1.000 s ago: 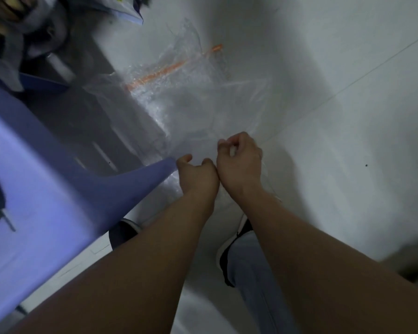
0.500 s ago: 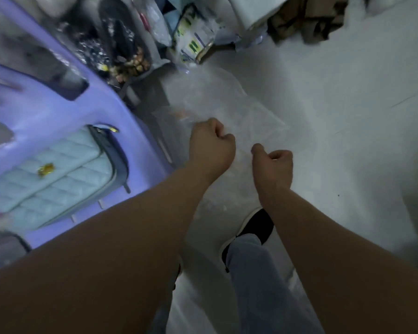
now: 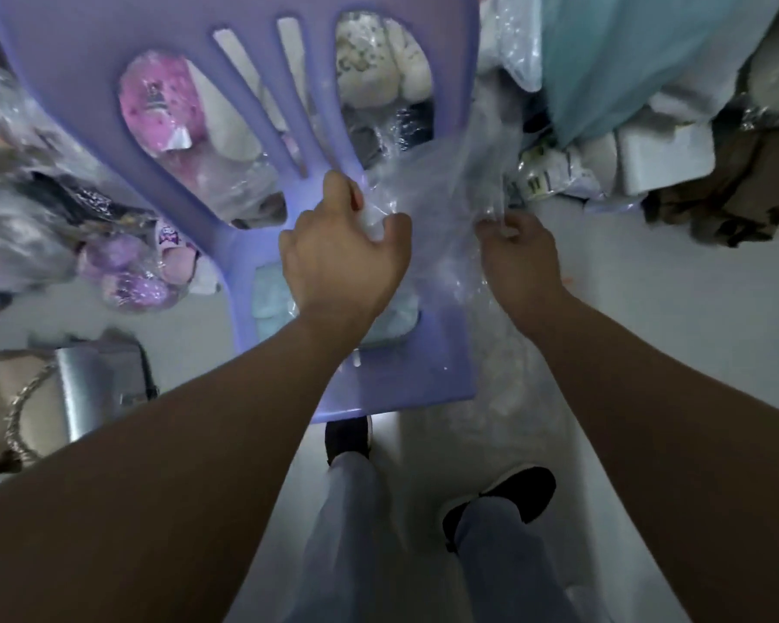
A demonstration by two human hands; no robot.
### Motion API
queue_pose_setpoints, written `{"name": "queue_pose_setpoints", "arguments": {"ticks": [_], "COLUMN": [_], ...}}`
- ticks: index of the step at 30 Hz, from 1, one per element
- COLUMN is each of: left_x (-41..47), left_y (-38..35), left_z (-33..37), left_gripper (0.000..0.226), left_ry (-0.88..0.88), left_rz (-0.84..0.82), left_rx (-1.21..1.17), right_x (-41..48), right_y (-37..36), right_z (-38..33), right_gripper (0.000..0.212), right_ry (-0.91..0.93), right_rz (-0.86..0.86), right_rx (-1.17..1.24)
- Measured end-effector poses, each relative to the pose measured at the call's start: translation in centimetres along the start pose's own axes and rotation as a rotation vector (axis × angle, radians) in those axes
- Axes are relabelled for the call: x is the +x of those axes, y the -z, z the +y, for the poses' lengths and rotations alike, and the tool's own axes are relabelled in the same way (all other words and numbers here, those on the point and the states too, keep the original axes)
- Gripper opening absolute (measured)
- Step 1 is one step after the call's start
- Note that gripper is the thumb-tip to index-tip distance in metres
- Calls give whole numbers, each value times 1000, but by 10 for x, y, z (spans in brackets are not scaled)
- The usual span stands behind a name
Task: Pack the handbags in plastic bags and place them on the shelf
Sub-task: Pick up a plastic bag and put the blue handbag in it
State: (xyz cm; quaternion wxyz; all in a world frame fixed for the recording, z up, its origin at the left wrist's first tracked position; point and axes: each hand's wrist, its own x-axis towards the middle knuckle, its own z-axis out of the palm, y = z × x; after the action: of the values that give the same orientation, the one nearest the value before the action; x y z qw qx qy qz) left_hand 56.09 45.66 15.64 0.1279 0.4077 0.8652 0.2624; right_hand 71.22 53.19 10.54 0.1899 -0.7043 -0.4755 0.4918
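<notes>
A purple chair (image 3: 401, 384) bears a pale-blue handbag (image 3: 268, 301).

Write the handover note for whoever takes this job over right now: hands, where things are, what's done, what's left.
Left hand grips one edge of the clear plastic bag; right hand pinches the other edge, over the purple chair.
Light blue handbag lies on the chair seat, not yet in this bag. Silver handbag is on the floor at left.
Done: bag in hand.
Left: slide the handbag in, then shelve it; the shelf is not in view.
</notes>
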Motion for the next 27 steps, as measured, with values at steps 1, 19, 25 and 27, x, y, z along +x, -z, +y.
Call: {"name": "queue_pose_setpoints", "arguments": {"ticks": [1, 19, 25, 27], "left_x": [3, 5, 19, 24], "left_y": [8, 59, 41, 44], "left_z": [-13, -146, -153, -161], "left_gripper": [35, 47, 27, 34], "left_ry": [-9, 505, 772, 730], "left_rz": [46, -296, -262, -72], "left_rx": [30, -232, -461, -384], "right_x": [-6, -106, -99, -96], "right_y": [-14, -177, -177, -178], "right_z": [-6, -24, -19, -20], "right_gripper": [11, 23, 14, 20], "right_ry": [20, -89, -189, -198], "right_rz": [-39, -537, -519, -402], "right_rx": [-20, -15, 177, 245]}}
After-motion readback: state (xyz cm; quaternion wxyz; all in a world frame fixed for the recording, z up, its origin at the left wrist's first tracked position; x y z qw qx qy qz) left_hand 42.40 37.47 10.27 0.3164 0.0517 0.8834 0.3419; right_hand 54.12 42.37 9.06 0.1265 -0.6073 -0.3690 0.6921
